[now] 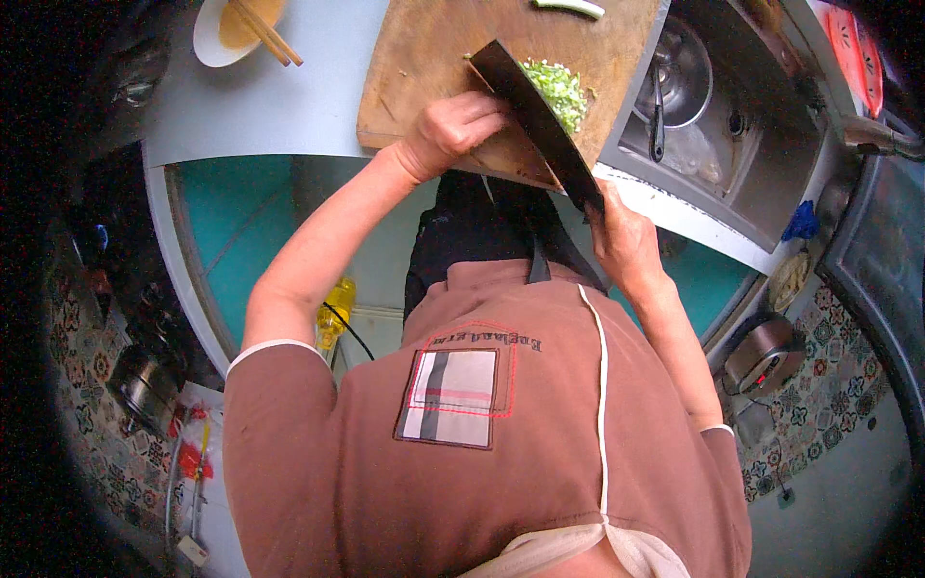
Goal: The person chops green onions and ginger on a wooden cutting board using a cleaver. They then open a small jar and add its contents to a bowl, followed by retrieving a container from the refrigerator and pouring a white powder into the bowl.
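My right hand (pixel 629 235) grips the handle end of a dark-bladed cleaver (pixel 538 119), which slants up and to the left over the wooden cutting board (pixel 412 65). Close against the near left side of the blade is my left hand (pixel 462 126), its fingers curled. The blade hides its fingertips, so whether they pinch anything cannot be seen. Beyond the blade, on the right part of the board, lies a heap of finely chopped scallion (pixel 560 90). A longer uncut scallion piece (pixel 571 7) rests at the board's far side. Small bits cling near the blade's far corner.
A white bowl (pixel 206 40) of yellow liquid, likely beaten egg, stands far left with chopsticks (pixel 264 32) across it. Right of the board, a sink (pixel 766 155) holds a metal bowl (pixel 697 79) and a black-handled utensil (pixel 657 123). A watermelon-patterned item (pixel 853 58) sits far right.
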Tool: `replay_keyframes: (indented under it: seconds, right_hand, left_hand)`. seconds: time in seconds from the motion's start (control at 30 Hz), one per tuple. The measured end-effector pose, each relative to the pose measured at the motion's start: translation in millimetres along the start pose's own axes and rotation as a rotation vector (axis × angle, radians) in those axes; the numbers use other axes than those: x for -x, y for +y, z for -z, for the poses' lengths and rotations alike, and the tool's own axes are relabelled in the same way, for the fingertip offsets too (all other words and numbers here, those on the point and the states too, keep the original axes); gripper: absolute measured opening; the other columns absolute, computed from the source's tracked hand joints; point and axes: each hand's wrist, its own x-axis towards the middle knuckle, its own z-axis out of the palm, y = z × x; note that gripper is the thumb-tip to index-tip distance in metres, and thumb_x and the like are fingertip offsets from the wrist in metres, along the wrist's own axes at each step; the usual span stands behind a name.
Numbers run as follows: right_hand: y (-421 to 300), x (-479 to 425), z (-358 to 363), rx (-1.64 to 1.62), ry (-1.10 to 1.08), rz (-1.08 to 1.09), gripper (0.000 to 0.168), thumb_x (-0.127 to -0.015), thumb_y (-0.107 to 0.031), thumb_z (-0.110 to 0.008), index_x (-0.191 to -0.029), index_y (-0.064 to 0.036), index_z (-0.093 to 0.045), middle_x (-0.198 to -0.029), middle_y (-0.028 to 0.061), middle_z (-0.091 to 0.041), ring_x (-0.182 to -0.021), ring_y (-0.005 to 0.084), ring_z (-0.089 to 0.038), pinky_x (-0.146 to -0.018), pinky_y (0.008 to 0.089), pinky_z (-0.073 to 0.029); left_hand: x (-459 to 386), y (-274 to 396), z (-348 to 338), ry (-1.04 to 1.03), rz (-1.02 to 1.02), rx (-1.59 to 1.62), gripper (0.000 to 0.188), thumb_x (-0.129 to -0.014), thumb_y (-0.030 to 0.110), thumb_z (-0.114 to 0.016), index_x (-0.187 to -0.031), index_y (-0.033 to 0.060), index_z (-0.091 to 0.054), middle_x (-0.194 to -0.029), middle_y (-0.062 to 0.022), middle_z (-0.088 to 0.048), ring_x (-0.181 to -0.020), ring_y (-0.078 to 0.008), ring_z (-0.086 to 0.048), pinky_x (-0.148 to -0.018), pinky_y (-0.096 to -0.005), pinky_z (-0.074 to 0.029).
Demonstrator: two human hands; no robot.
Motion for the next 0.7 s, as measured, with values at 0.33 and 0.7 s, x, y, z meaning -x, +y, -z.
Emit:
replay_keyframes:
  seconds: [0.33,0.7]
  right_hand:
    - [-23.6,4.6,43.4,-0.077,-0.05,-0.073,0.029,-0.084,-0.005,-0.055,-0.113,-0.007,-0.049,-0.077,0.0225,-0.061,-0.074,0.0418,-0.06,-0.061,0.0487,-0.048]
    - [-10.1,-4.8,3.4,-0.112,0.085,0.025,0.036,-0.085,-0.007,-0.054,-0.12,-0.009,-0.048,-0.082,0.0216,-0.062,-0.076,0.0414,-0.061,-0.064,0.049,-0.048]
  left_hand:
    - [-1.0,-0.4,-0.1,-0.013,0.008,0.023,0.017,-0.068,0.005,-0.06,-0.085,0.004,-0.062,-0.087,-0.0105,-0.063,-0.079,-0.0254,-0.064,-0.066,-0.0321,-0.054]
    - [-1.9,-0.3,0.1,-0.008,-0.024,-0.039,0.017,-0.068,0.005,-0.059,-0.085,0.0054,-0.06,-0.092,-0.008,-0.064,-0.082,-0.0229,-0.064,-0.069,-0.0295,-0.054]
